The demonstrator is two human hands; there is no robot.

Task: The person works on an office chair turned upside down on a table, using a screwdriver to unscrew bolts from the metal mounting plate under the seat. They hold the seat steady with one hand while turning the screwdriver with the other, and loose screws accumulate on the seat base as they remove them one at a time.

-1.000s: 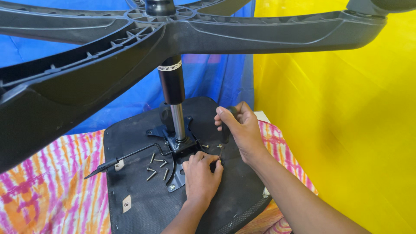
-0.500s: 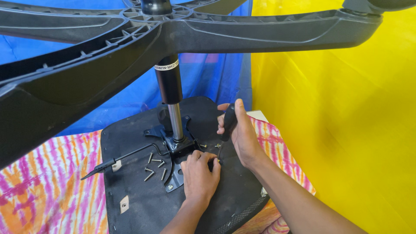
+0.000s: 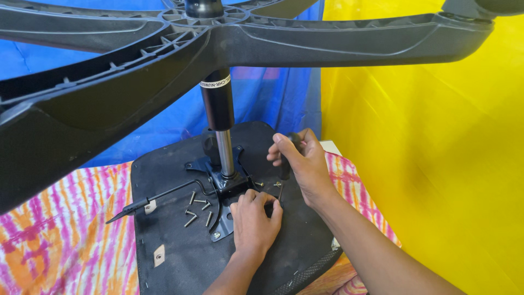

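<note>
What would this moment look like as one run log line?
left hand: pressing on mounting plate | right hand: gripping black tool handle upright | loose screws: on upturned seat

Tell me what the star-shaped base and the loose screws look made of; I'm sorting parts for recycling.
Star-shaped base: apparently moulded black plastic, matte, with ribbed webbing underneath. Loose screws: likely metal, with a dull silvery sheen. They lie on the dark seat underside, which looks fabric-covered.

Tie-dye cloth (image 3: 65,240) bears the upturned black chair seat (image 3: 180,267).
</note>
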